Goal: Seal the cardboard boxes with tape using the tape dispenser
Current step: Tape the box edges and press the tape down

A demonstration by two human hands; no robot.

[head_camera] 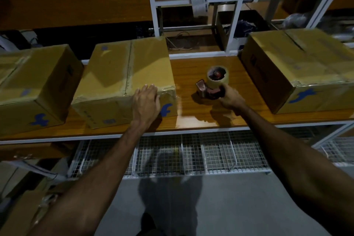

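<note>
Right hand is wrapped round the handle of the tape dispenser, which sits on the wooden shelf between the middle box and the right box, likely parked within reach. Left hand, fingers straight, is pressed on the middle box's near corner at 5 o'clock, probably to steady it or smooth tape. Right box's seam looks untaped. Open shelf is left around the dispenser; a third box is seen at 9 o'clock.

Three closed brown cardboard boxes in a row, red tape dispenser upright between middle and right ones.
</note>
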